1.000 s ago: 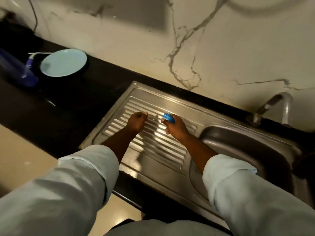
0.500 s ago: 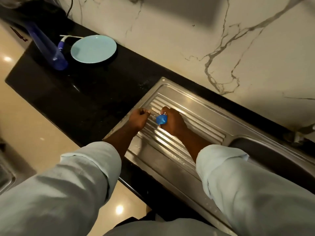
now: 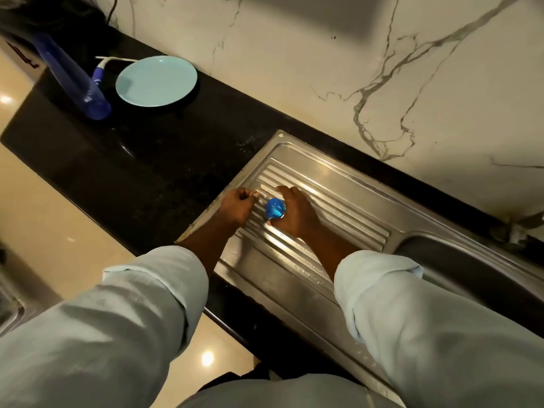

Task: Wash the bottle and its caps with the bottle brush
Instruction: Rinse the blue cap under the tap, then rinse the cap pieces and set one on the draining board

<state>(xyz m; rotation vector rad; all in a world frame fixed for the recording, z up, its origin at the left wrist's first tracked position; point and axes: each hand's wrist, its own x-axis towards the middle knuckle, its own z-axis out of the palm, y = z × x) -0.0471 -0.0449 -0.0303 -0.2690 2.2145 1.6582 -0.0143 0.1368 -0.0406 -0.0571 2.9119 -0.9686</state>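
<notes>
My right hand (image 3: 297, 214) grips a small blue cap (image 3: 275, 208) over the ribbed steel draining board (image 3: 332, 207), the cap's round face turned up toward me. My left hand (image 3: 237, 208) hovers just left of it with fingers curled and thumb against the fingertips, pinching what looks like a small pale piece (image 3: 258, 196). The tall blue bottle (image 3: 75, 81) stands far off at the left end of the black counter. Behind it lies the bottle brush (image 3: 101, 69), with a white and purple handle. Its bristles are hidden.
A light blue plate (image 3: 156, 81) sits on the black counter (image 3: 141, 169) beside the bottle. The sink basin (image 3: 471, 269) lies to the right with the tap base (image 3: 518, 228) behind it. A marble wall backs the counter. Beige floor lies to the left.
Both hands have moved left along the draining board, away from the basin. The blue cap has turned in my right hand so its round face shows. My view has swung left.
</notes>
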